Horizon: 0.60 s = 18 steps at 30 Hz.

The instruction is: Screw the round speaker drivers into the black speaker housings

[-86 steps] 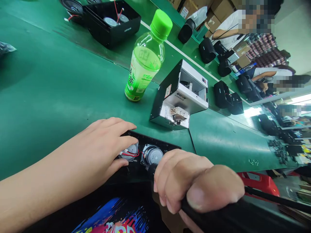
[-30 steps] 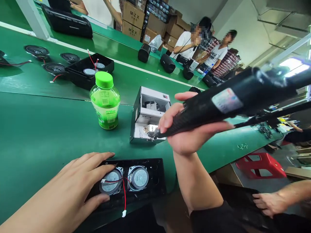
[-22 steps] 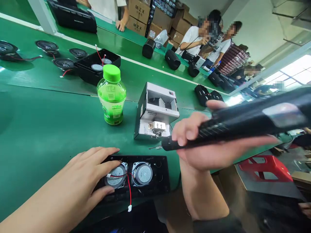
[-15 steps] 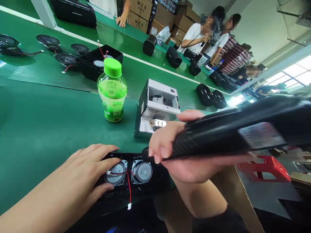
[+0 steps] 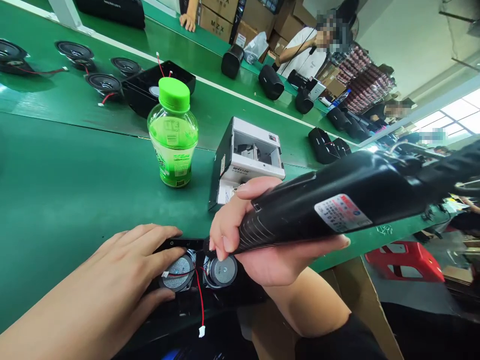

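Note:
My right hand (image 5: pixel 258 235) is wrapped round a black electric screwdriver (image 5: pixel 300 205) with a white label. Its tip end points left, down at the black speaker housing (image 5: pixel 243 295); the bit is hidden by my fingers. Two round grey speaker drivers sit in the housing, a left one (image 5: pixel 178 275) and a right one (image 5: pixel 224 271). A red wire (image 5: pixel 201 300) with a white plug hangs between them. My left hand (image 5: pixel 138 265) lies with fingers spread over the housing's left end, thumb and fingers around the left driver.
A green-capped bottle (image 5: pixel 173 145) and a grey-white screw feeder (image 5: pixel 249 155) stand beyond the housing. Farther back are loose speakers (image 5: pixel 103 84), an open black housing (image 5: pixel 140 95) and a person (image 5: pixel 303 50) across the bench. A red stool (image 5: pixel 408 260) stands at right.
The screwdriver in my right hand has moved left and slightly down, over the top edge near the right driver. My left hand stays in nearly the same place.

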Motion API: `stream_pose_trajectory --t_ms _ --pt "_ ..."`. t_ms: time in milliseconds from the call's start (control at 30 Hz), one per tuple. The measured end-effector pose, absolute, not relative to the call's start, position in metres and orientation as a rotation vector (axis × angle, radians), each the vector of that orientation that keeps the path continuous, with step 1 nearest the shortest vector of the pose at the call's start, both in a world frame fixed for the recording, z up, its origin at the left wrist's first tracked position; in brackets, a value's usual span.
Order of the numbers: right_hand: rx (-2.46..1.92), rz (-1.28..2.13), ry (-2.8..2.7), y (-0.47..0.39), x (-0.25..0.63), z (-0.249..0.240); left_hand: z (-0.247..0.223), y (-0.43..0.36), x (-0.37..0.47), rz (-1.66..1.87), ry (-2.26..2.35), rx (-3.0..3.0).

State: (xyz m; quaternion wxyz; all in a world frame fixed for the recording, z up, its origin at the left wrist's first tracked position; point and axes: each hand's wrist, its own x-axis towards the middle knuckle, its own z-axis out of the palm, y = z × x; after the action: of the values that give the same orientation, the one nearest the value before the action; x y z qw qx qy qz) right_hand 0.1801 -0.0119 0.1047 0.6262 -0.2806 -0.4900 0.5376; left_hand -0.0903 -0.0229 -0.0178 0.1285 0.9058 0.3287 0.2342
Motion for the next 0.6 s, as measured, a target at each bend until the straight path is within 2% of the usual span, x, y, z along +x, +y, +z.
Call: stream_pose_trajectory --t_ms 600 --pt "-0.567 1.127 -1.199 -0.012 0.168 0.084 -0.012 -0.026 -0.083 0.697 0.977 2.571"
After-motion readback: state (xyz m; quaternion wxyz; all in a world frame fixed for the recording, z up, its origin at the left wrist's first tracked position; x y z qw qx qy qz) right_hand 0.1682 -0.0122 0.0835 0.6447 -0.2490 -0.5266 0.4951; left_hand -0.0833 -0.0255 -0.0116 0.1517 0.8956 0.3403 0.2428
